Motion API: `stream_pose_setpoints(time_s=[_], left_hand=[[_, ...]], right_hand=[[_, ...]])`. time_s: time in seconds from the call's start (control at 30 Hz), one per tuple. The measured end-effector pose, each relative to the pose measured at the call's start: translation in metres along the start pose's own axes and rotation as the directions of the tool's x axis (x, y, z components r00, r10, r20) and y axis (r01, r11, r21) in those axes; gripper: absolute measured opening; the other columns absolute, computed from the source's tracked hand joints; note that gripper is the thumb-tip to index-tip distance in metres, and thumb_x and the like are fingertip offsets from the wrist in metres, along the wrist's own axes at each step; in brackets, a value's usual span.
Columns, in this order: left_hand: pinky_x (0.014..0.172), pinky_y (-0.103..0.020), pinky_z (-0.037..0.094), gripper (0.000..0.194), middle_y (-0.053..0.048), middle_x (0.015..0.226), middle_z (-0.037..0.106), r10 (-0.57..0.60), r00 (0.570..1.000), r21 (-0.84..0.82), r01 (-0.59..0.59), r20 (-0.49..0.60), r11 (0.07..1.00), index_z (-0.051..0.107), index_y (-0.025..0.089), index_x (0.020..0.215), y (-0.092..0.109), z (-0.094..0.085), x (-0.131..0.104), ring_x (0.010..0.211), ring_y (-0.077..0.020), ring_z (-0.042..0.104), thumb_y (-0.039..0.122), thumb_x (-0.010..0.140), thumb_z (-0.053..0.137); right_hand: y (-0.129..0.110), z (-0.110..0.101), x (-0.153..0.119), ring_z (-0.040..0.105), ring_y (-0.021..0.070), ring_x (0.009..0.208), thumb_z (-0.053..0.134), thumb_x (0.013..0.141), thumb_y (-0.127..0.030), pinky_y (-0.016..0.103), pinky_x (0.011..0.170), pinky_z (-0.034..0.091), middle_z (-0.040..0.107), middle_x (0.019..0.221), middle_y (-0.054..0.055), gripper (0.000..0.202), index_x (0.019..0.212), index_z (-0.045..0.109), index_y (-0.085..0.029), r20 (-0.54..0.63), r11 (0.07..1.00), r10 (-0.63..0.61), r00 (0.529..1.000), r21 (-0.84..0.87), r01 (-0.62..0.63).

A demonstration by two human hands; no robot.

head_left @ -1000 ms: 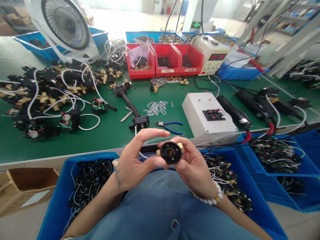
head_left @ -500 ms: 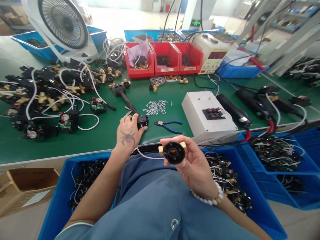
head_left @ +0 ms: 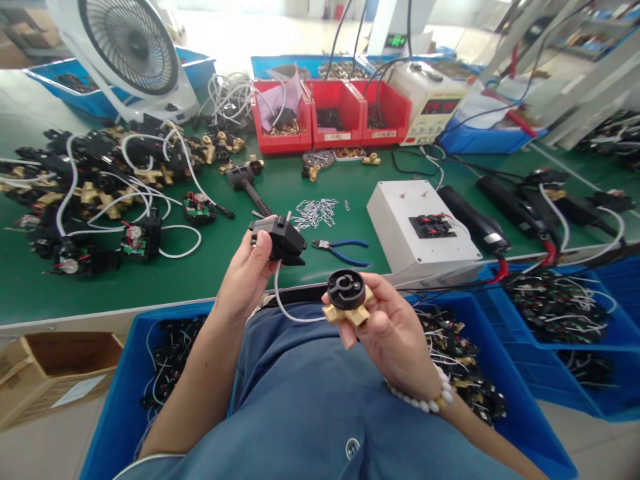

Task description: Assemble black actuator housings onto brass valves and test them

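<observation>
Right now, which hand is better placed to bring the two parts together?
Probably the left hand: it holds the black wired module raised and free, just above the brass fitting that the right hand cradles face up.

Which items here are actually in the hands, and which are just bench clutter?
In the hands:
- left hand: black connector block with white wire
- right hand: brass fitting with black round cap

Lying about:
- blue-handled pliers
- pile of metal clips
- white box
- red bins
- fan
- blue crates
</observation>
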State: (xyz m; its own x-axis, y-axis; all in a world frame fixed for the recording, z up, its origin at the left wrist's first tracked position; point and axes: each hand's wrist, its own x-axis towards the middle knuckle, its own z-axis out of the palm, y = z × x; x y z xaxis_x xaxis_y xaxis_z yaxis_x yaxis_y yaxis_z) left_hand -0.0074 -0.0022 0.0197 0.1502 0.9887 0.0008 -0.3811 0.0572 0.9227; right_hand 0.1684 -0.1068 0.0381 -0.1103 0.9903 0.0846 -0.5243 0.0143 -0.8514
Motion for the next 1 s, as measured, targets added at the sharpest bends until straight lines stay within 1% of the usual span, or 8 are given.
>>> stream_pose_setpoints(time_s=[0.07,0.13,0.3,0.4,0.5,0.63,0.83,1.0], left_hand=[[0.083,-0.033,0.058,0.066,-0.010,0.111,0.073,-0.047,0.999,-0.051,0.048,0.023,0.998,0.063,0.021,0.123,0.008,0.005,-0.006,0.101,-0.0234,0.071,0.072,0.083,0.060],[0.083,-0.031,0.057,0.063,-0.009,0.107,0.074,-0.064,0.997,-0.060,0.066,0.033,0.996,0.066,0.020,0.121,0.015,0.007,-0.011,0.099,-0.0215,0.071,0.071,0.086,0.055],[0.072,-0.020,0.051,0.046,-0.002,0.096,0.071,0.020,1.000,0.112,-0.019,-0.014,0.993,0.075,0.021,0.107,0.027,0.005,-0.020,0.085,-0.0134,0.064,0.058,0.079,0.073],[0.078,-0.021,0.050,0.044,-0.001,0.100,0.071,0.069,0.997,0.178,-0.063,-0.030,0.982,0.075,0.022,0.104,0.029,0.004,-0.022,0.088,-0.0141,0.063,0.057,0.078,0.076],[0.078,-0.025,0.053,0.048,-0.002,0.102,0.073,0.055,0.998,0.150,-0.048,-0.044,0.987,0.073,0.023,0.107,0.027,0.006,-0.023,0.091,-0.0178,0.067,0.062,0.080,0.071],[0.074,-0.027,0.057,0.052,-0.005,0.106,0.075,-0.014,0.998,0.077,0.018,-0.054,0.997,0.072,0.023,0.115,0.028,0.012,-0.026,0.091,-0.0202,0.071,0.065,0.086,0.061],[0.071,-0.027,0.061,0.044,-0.007,0.099,0.077,-0.264,0.965,-0.093,0.262,-0.007,0.961,0.070,0.019,0.120,0.035,0.021,-0.028,0.093,-0.0215,0.074,0.051,0.095,0.052],[0.070,-0.025,0.061,0.040,-0.006,0.098,0.078,-0.295,0.955,-0.144,0.290,-0.015,0.946,0.070,0.018,0.119,0.037,0.025,-0.030,0.089,-0.0191,0.074,0.045,0.096,0.051]], right_hand=[[0.000,-0.001,-0.001,0.063,0.0070,0.058,0.080,0.081,-0.043,0.020,0.057,0.053,0.072,0.090,0.001,0.039,0.110,0.060,-0.026,-0.001,1.000,0.016,1.000,-0.010,-0.016],[0.000,-0.001,-0.001,0.063,0.0079,0.059,0.080,0.080,-0.041,0.021,0.058,0.054,0.071,0.089,0.001,0.040,0.111,0.059,-0.026,0.001,0.999,0.025,1.000,-0.025,-0.025],[0.003,-0.002,-0.001,0.064,0.0080,0.063,0.080,0.081,-0.041,0.022,0.061,0.054,0.070,0.095,0.002,0.046,0.119,0.058,-0.026,0.028,0.996,0.089,0.996,-0.014,-0.088],[0.004,-0.001,0.001,0.064,0.0073,0.064,0.081,0.081,-0.035,0.021,0.063,0.054,0.068,0.091,0.001,0.046,0.120,0.059,-0.025,0.063,0.987,0.157,0.986,0.013,-0.158],[0.004,0.000,0.002,0.064,0.0067,0.067,0.081,0.081,-0.027,0.020,0.065,0.054,0.068,0.092,0.000,0.047,0.122,0.058,-0.024,0.080,0.973,0.228,0.970,0.017,-0.230],[0.003,0.002,0.002,0.064,0.0069,0.069,0.079,0.082,-0.021,0.020,0.066,0.055,0.067,0.092,-0.001,0.047,0.123,0.059,-0.024,0.091,0.970,0.242,0.966,0.000,-0.243],[0.001,0.005,0.002,0.064,0.0073,0.077,0.077,0.083,-0.016,0.020,0.073,0.056,0.066,0.096,-0.002,0.046,0.123,0.060,-0.030,0.121,0.988,0.154,0.981,0.007,-0.156],[-0.002,0.008,0.001,0.065,0.0052,0.080,0.075,0.084,-0.012,0.017,0.076,0.056,0.067,0.099,-0.003,0.045,0.121,0.062,-0.033,0.157,0.994,0.100,0.983,0.029,-0.105]])
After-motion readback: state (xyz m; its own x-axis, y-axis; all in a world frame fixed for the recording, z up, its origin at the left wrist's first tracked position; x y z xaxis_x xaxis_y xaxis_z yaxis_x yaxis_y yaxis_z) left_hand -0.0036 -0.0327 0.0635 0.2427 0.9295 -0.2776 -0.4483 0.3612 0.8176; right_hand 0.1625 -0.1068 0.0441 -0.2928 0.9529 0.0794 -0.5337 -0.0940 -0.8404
